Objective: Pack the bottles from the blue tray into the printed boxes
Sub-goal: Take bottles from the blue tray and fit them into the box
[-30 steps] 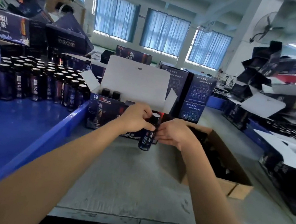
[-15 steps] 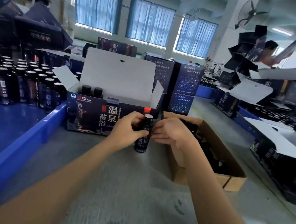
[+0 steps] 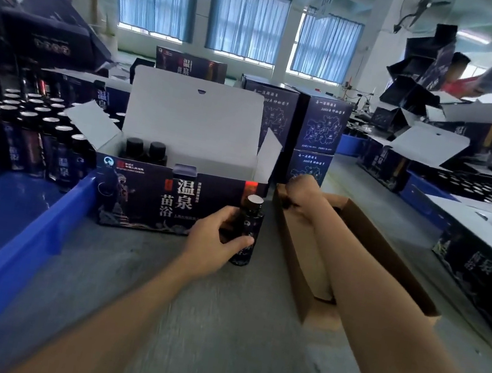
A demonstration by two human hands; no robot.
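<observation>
An open printed box (image 3: 139,198) stands mid-table with its white lid raised, and two dark bottles (image 3: 144,151) stand at its left end. My left hand (image 3: 212,245) grips a dark bottle (image 3: 249,219) upright on the table, just in front of the box's right end. My right hand (image 3: 300,190) reaches down into the far end of a brown cardboard carton (image 3: 297,259). Its fingers are hidden inside the carton, near something small and dark. The blue tray (image 3: 16,246) on the left holds several more bottles (image 3: 14,133).
Stacked closed printed boxes (image 3: 320,133) stand behind the carton. More open printed boxes (image 3: 469,254) and a blue tray line the table's right side. Piles of folded boxes rise at the back left and back right.
My right hand let go of the bottle and moved right into the brown carton. My left hand keeps hold of the bottle, which now stands on the table.
</observation>
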